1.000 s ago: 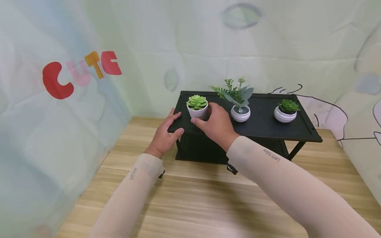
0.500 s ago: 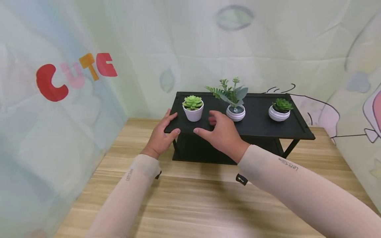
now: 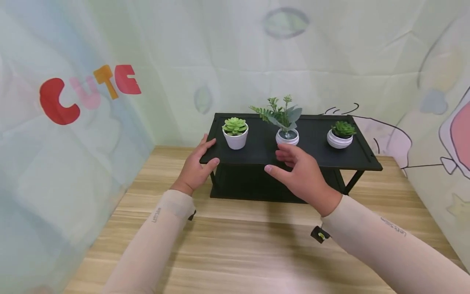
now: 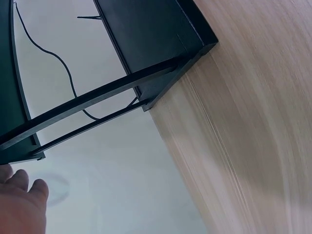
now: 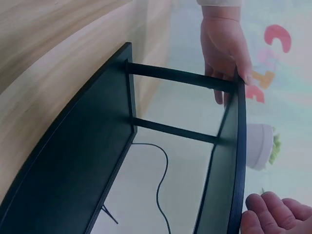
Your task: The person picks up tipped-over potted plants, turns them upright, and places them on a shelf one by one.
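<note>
A black two-tier shelf (image 3: pixel 312 130) stands on the wooden table, with three white potted plants in a row on its top. My left hand (image 3: pixel 194 169) rests against the shelf's left end, thumb at the front corner and fingers extended along the side. Closest to it is a light-green succulent in a smooth pot (image 3: pixel 236 141). My right hand (image 3: pixel 304 174) is empty, its fingers loosely bent, by the shelf's front edge. Just behind those fingers stands a leafy plant in a ribbed pot (image 3: pixel 287 138), its lower part partly covered. A dark-green succulent pot (image 3: pixel 339 141) sits farther right.
The wooden table (image 3: pixel 235 241) extends in front of the shelf. Printed cloth (image 3: pixel 227 81) hangs behind and at both sides. Slanting legs (image 3: pixel 354 181) join the shelf's tiers. A thin dark line (image 5: pixel 161 180) shows on the cloth beyond the shelf in the wrist views.
My right hand has let go of the light-green succulent's pot and moved right to the front of the middle plant. The left hand stays at the shelf's end. The view shifts slightly.
</note>
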Demonstrator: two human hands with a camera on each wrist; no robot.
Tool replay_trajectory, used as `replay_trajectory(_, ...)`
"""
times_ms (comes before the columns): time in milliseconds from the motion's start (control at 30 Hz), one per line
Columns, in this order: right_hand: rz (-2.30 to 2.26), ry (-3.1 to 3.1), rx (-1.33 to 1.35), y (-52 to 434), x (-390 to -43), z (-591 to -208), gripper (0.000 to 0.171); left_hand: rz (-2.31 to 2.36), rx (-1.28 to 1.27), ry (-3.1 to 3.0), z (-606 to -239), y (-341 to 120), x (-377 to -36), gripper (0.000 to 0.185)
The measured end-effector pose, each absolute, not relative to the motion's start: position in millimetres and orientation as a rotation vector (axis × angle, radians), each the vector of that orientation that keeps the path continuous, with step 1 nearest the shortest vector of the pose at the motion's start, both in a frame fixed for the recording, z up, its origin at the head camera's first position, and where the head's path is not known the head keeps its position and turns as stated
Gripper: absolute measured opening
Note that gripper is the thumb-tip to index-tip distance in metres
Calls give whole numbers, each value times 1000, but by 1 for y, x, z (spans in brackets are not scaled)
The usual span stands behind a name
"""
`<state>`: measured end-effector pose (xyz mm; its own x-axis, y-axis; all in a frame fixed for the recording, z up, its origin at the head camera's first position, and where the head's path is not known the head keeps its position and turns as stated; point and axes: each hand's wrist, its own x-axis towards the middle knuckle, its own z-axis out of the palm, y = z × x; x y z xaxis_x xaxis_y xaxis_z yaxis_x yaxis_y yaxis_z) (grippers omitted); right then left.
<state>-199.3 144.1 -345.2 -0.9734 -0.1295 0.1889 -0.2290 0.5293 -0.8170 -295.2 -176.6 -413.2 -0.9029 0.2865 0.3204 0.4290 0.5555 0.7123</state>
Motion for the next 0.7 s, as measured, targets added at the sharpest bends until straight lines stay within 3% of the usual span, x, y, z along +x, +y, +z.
replay_trajectory(533,1140,-2668,323,178,-165,-360,84,-1252,-619,-2601,-413,-186,-299,71)
replay_trajectory(700,993,-2667,352,188,-154,-365,90,-1247,-664,-2532,-420,-193,-292,86)
